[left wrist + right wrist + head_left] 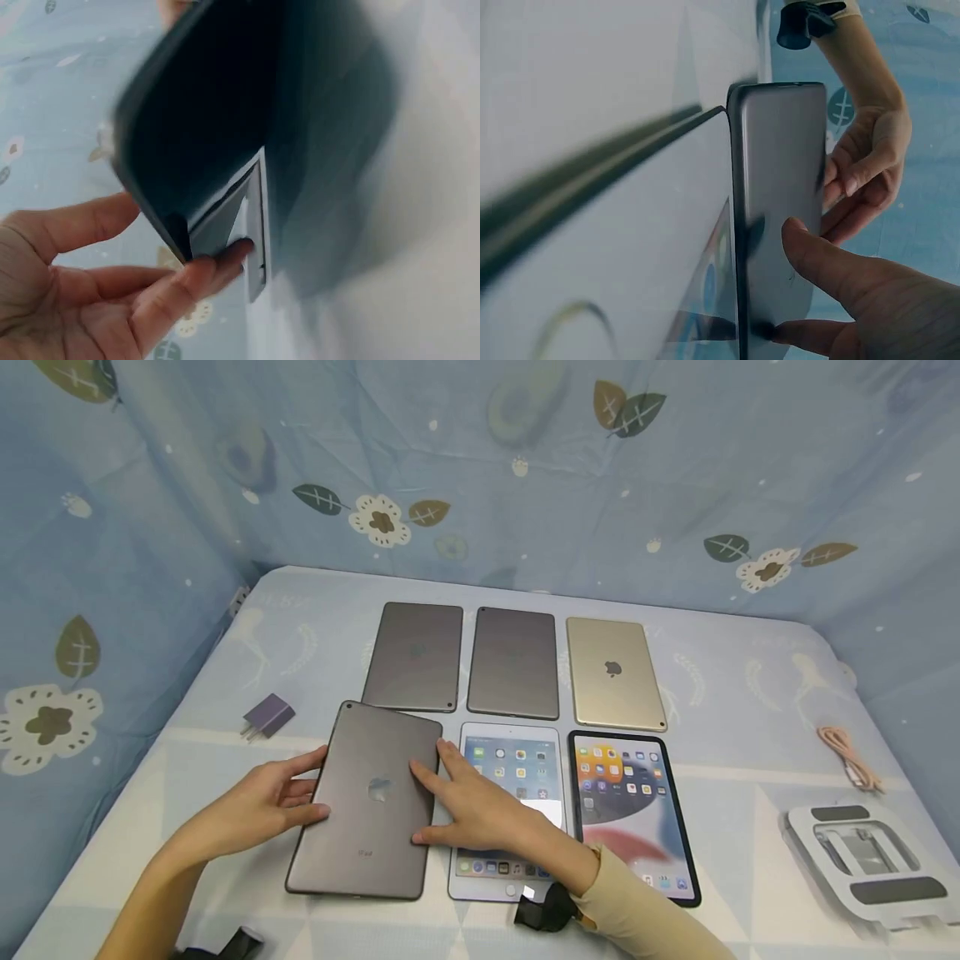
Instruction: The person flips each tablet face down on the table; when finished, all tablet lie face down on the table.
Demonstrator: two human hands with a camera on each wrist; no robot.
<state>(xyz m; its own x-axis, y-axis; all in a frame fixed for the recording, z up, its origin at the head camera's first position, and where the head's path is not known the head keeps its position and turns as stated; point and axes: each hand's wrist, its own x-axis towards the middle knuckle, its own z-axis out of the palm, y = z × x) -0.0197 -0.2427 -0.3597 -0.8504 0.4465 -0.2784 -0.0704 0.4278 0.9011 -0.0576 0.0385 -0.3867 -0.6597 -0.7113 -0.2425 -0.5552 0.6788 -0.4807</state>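
A grey tablet (367,835) lies back side up, its left edge tilted off the table. My left hand (258,810) holds that left edge, and in the left wrist view my left hand (97,285) shows with the dark underside of the tablet (202,127) above its fingers. Spread fingers of my right hand (480,806) rest on the right part of the tablet's back. The right wrist view shows the thumb of my right hand (855,285) against that back. Beneath my right wrist lies a white tablet (517,760) with its screen lit.
Right of it lies a black-framed tablet (630,818), lit. Behind are a grey tablet (416,652), another grey tablet (513,664) and a gold tablet (615,677), backs up. A purple charger plug (270,717) lies left; a coiled cable (849,758) and white stand (870,860) lie right.
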